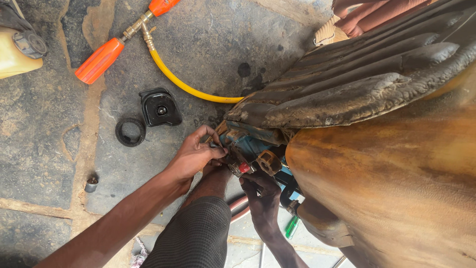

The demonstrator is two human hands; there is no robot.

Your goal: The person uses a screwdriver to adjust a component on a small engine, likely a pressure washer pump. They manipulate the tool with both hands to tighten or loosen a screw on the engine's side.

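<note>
— Hands first: where are they?
— Both at frame centre. The left hand (196,154) curls closed around a small fitting (237,166) with a red tip; the right hand (260,191) grips the same fitting from below.
— What's it fixed to?
— A blue part (253,146) under the muddy mudguard (357,84).
— Anything on the floor?
— 1 black ring (130,132) and 1 black mount (159,107) at upper left, beside a yellow hose (183,84).
</note>
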